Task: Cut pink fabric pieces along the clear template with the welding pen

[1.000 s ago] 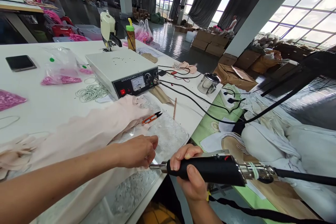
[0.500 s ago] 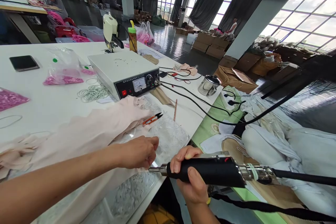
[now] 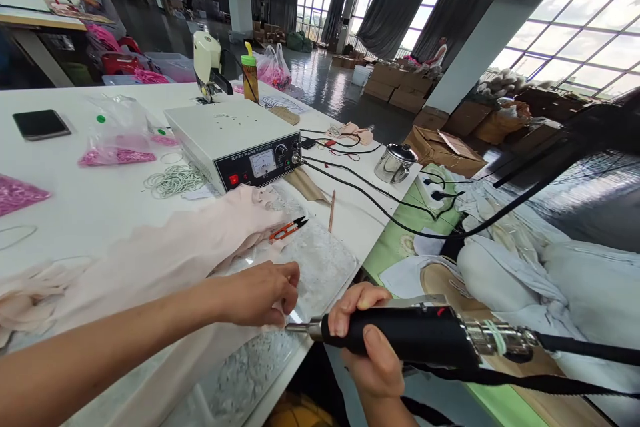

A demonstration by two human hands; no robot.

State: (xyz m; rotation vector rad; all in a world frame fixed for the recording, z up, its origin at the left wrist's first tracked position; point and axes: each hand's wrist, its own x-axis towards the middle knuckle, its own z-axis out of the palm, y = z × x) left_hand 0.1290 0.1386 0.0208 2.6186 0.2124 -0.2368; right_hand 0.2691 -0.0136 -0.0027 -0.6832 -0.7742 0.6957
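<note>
My right hand (image 3: 367, 340) is wrapped round a black handheld welding tool (image 3: 410, 333) whose metal tip points left, right at my left hand. My left hand (image 3: 260, 293) is closed in a pinch on the edge of a pale pink fabric (image 3: 150, 260) that lies across a clear textured mat (image 3: 320, 260) at the table's front edge. A thick black cable (image 3: 590, 350) runs from the tool to the right. Orange thread snips (image 3: 287, 229) lie on the fabric just beyond my left hand.
A white control box (image 3: 235, 140) with a dial and red switch stands on the white table (image 3: 75, 207), with black leads running right. Bags of pink beads (image 3: 117, 143), white rings (image 3: 175, 180), a phone (image 3: 40, 125), a steel pot (image 3: 397, 161) and a pencil (image 3: 331, 211) lie about.
Both hands stay almost in place; the tool has sunk slightly and its tip sits a little lower beside my left hand.
</note>
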